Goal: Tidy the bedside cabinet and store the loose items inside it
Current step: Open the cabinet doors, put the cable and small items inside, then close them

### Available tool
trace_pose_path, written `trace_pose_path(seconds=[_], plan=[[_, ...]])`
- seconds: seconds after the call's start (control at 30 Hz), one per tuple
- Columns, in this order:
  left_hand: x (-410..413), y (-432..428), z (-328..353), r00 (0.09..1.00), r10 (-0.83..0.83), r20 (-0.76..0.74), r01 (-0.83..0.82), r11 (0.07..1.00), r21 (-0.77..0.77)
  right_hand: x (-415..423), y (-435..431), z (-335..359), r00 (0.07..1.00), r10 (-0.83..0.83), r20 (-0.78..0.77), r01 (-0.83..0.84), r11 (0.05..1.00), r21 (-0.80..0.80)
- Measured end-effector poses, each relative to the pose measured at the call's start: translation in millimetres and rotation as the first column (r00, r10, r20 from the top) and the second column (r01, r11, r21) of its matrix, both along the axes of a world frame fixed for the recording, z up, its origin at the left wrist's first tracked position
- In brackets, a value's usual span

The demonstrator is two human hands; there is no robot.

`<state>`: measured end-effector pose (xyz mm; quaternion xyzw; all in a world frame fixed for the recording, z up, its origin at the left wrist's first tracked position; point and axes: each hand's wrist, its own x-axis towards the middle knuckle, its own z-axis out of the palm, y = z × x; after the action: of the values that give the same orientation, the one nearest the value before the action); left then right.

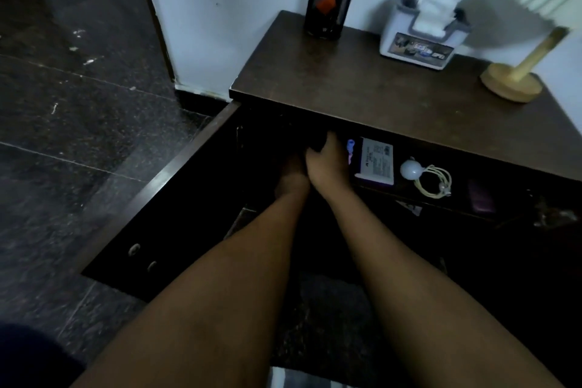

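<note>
Both hands, left hand (291, 181) and right hand (327, 164), are pressed together inside the bedside cabinet (346, 88), just left of the white box (376, 164). Neither grip can be told. Items should be pushed well back beside that box. A coiled cable (436, 181) lies to its right.

Bare forearms (239, 277) end in the left hand (291, 181) and right hand (327, 165); dark blue clothing (28, 356) shows lower left.
</note>
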<state>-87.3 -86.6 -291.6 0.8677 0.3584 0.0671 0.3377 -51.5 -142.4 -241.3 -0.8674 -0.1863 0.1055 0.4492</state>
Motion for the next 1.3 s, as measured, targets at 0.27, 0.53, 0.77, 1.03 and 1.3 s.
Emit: trace_pose_path(seconds=[0.27, 0.53, 0.77, 1.03, 1.3], plan=[[-55.0, -67.3, 54.0, 0.981, -0.192, -0.022, 0.19, 0.937, 0.293, -41.1, -112.6, 17.3, 0.979, 0.022, 0.203, -0.038, 0.996, 0.075], [-110.2, -64.3, 125.4, 0.897, -0.344, -0.277, 0.44, 0.751, 0.493, -45.2, -205.4, 67.9, 0.976, -0.024, 0.218, 0.024, 1.0, 0.002], [-184.4, -16.2, 148.4, 0.952, 0.024, -0.306, 0.128, 0.877, 0.464, -116.4, -156.3, 59.2, 0.952, 0.299, 0.062, -0.302, 0.953, 0.04], [-198.7, 1.9, 164.8, 0.966, 0.257, -0.01, -0.241, 0.918, 0.314, -199.4, -67.9, 42.6, 0.897, 0.439, -0.056, -0.374, 0.82, 0.434], [-166.6, -4.3, 155.8, 0.908, 0.358, 0.218, -0.32, 0.928, -0.191, -190.9, -92.8, 60.1, 0.928, 0.348, -0.132, -0.223, 0.805, 0.55]])
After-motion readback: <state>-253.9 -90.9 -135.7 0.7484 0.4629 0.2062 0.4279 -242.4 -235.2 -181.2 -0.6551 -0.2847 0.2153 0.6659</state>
